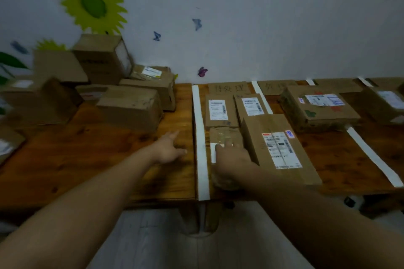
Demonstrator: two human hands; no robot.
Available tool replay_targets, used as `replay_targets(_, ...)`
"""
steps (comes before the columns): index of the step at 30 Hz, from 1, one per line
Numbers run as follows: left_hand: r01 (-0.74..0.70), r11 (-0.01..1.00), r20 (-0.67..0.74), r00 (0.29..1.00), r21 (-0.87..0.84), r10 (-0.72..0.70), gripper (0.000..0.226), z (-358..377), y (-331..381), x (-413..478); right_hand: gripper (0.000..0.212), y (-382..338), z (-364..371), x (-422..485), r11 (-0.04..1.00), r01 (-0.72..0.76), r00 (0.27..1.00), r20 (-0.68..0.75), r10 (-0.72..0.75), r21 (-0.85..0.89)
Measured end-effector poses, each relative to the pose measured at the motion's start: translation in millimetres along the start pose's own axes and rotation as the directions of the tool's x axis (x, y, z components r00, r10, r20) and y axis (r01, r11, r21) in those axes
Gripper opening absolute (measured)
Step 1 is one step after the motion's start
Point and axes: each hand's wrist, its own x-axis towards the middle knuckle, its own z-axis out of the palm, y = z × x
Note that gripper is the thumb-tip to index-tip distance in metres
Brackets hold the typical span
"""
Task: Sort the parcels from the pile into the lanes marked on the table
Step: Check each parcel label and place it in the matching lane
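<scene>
A pile of brown cardboard parcels (129,107) fills the table's far left. White tape strips (201,137) mark lanes on the wooden table (87,155). In the first lane lie two small labelled parcels (219,111), a long labelled parcel (279,148) and a small tape-wrapped parcel (225,137). My right hand (234,159) rests flat on that small parcel, fingers straight. My left hand (168,148) hovers open over bare table left of the tape, holding nothing.
Cardboard lane signs (228,88) with handwriting lean at the wall. A wide parcel (319,109) with a white label lies in the second lane, another parcel (384,102) further right. The table's front edge runs just below my hands.
</scene>
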Motion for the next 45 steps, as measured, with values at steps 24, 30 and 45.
replay_targets(24, 0.367, 0.92, -0.372, 0.841, -0.139, -0.392, 0.086, -293, -436, -143, 0.067, -483, -61, 116, 0.928, 0.37, 0.921, 0.116, -0.372, 0.037)
replay_targets(30, 0.429, 0.886, -0.363, 0.809, -0.174, -0.463, 0.085, -316, -479, -98, 0.066, -545, -51, 167, 0.928, 0.366, 0.916, 0.15, -0.372, 0.064)
replay_targets(45, 0.336, 0.702, -0.188, 0.81, -0.628, -0.556, 0.078, -345, -541, -19, 0.067, -626, -8, 273, 0.723, 0.155, 0.867, 0.259, -0.426, 0.673)
